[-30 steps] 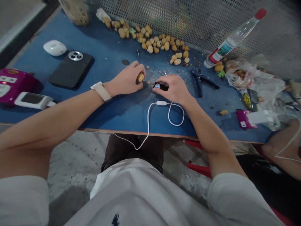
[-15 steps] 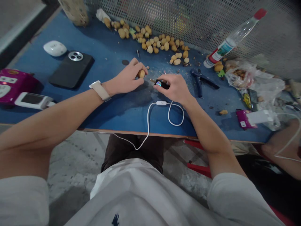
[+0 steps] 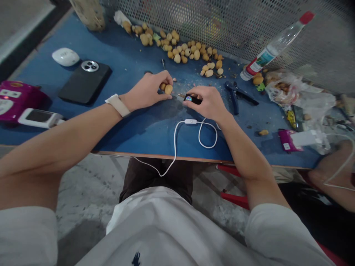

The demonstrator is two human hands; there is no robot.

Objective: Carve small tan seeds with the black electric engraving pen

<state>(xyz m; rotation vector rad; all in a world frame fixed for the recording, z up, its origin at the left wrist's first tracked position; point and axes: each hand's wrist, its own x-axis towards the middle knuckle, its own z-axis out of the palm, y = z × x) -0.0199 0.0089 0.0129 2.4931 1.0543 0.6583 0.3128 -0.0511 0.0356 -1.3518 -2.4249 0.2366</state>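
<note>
The left hand (image 3: 152,88) pinches a tan piece (image 3: 168,89); plastic bag (image 3: 298,98) holds brown bits (image 3: 284,87).

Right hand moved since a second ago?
Yes: the right hand has shifted slightly right and up in the picture, judged against the white cord switch.

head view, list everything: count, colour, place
table: one, blue, centre
loose gourds: many, tan, mostly far side
perforated screen: one, grey, behind
bottle: one, clear, far right
phone: one, black, left
rounded case: one, white, beyond phone
small device: one, white, left
power strips: two, magenta, left and right
pliers: one, blue, right of centre
plastic bagging: count unclear, clear, right
switch cable: one, white, near edge
held gourd: likely one, tan, centre
tool: one, black, centre
another person: one, black clothing, right edge
left hand: one, bare, holding gourd
right hand: one, bare, holding tool
</note>
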